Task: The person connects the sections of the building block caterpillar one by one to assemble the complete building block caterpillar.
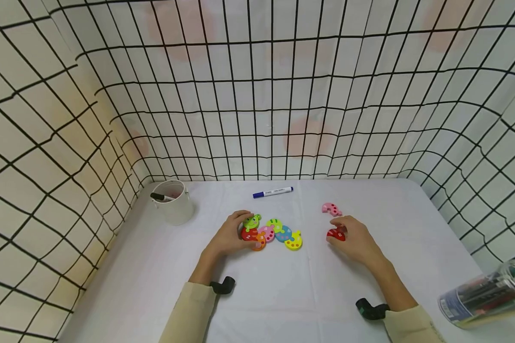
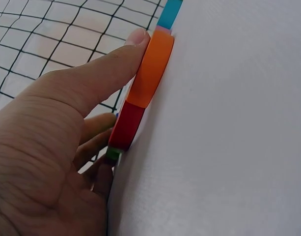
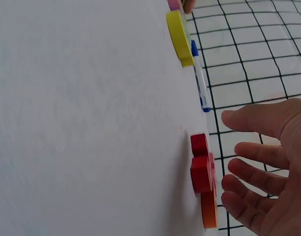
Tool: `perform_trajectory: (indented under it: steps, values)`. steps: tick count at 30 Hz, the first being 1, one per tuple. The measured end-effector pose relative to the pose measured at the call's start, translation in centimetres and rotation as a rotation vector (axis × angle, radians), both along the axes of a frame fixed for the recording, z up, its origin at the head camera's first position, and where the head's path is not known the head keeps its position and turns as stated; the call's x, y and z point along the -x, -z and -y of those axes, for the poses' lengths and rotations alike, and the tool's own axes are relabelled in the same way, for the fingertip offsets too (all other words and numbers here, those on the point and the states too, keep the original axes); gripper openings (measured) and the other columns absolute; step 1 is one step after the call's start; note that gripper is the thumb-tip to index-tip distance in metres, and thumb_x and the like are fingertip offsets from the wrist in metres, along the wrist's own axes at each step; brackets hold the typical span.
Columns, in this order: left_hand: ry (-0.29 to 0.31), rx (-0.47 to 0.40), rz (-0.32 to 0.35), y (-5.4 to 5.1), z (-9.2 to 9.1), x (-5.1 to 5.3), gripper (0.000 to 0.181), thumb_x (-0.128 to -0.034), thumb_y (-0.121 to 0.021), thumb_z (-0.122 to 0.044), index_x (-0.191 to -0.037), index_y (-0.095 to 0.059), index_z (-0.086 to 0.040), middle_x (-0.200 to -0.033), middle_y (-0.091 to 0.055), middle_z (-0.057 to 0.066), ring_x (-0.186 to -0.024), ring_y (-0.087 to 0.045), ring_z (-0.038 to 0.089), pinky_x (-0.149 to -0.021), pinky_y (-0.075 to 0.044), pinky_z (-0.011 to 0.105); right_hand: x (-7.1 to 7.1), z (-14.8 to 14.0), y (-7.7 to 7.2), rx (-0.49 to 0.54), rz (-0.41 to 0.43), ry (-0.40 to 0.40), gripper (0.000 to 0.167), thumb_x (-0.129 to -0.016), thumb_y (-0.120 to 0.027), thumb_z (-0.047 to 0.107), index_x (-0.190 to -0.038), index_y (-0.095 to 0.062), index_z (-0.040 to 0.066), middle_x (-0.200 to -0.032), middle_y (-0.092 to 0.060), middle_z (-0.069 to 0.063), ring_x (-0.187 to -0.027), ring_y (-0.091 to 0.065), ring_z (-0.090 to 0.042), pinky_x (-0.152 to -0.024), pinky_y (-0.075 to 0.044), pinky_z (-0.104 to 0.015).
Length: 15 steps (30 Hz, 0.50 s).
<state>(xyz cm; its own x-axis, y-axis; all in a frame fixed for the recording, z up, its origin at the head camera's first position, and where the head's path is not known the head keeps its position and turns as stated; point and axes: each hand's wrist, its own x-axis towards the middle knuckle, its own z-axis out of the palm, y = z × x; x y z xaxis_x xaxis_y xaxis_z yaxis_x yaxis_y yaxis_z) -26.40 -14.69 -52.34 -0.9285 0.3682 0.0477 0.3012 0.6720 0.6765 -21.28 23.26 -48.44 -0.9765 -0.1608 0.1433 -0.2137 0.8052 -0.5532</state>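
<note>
Two hands are in use. The left hand grips the left end of the chain: its thumb bears on the orange segment, its fingers on the far side, near the green head. The right hand, right of the chain, is loosely spread, fingers relaxed, around one red piece; the right wrist view shows a gap between fingertips and piece.

The chain consists of seven segments lying flat on the counter. Order from the left end: one green head, one red, one orange, one pink, one lime, one blue, one yellow.

Three loose pieces are visible right of the chain: the red piece, one orange piece beside it, and one pink piece farther back.

One marker with a blue cap lies beyond the chain. One white cup, left of the chain and farther back, contains one visible black-capped pen. One jar, well right of the chain and nearer the person, contains pens; their number cannot be determined.

Two sleeves extend nearer the person than the chain. A black grid stands beyond the chain and to both sides.
</note>
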Motion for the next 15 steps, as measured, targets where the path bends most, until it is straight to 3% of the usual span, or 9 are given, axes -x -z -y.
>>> perform_trajectory:
  steps: [8,11,15]
  values:
    - [0.030,-0.012,0.015,0.2,0.2,0.1,0.087,-0.0769,-0.089,-0.046,-0.151,-0.052,-0.022,-0.162,-0.042,0.000,-0.153,-0.035,0.030,-0.123,-0.031,0.058,-0.4,-1.2,0.4,-0.051,0.053,0.003,0.050,-0.086,-0.081,0.019,-0.130,-0.065,0.000,-0.123,-0.066,-0.020,-0.111,-0.061,-0.036,-0.096,-0.056,-0.057]
    - [0.033,-0.013,0.007,0.1,0.3,0.1,0.086,-0.0768,-0.089,-0.045,-0.151,-0.052,-0.021,-0.161,-0.042,-0.001,-0.153,-0.035,0.029,-0.124,-0.031,0.057,-0.2,-1.2,0.8,-0.044,0.058,-0.014,0.051,-0.083,-0.082,0.016,-0.129,-0.065,0.002,-0.112,-0.065,-0.015,-0.102,-0.060,-0.030,-0.085,-0.059,-0.047]
    - [0.039,-0.018,0.010,0.1,0.3,0.1,0.086,-0.0774,-0.089,-0.044,-0.151,-0.052,-0.021,-0.162,-0.042,-0.002,-0.153,-0.034,0.029,-0.124,-0.031,0.056,0.1,-1.1,1.5,-0.026,0.067,-0.050,0.053,-0.081,-0.084,0.013,-0.129,-0.065,0.003,-0.105,-0.063,-0.009,-0.092,-0.055,-0.021,-0.071,-0.053,-0.030]
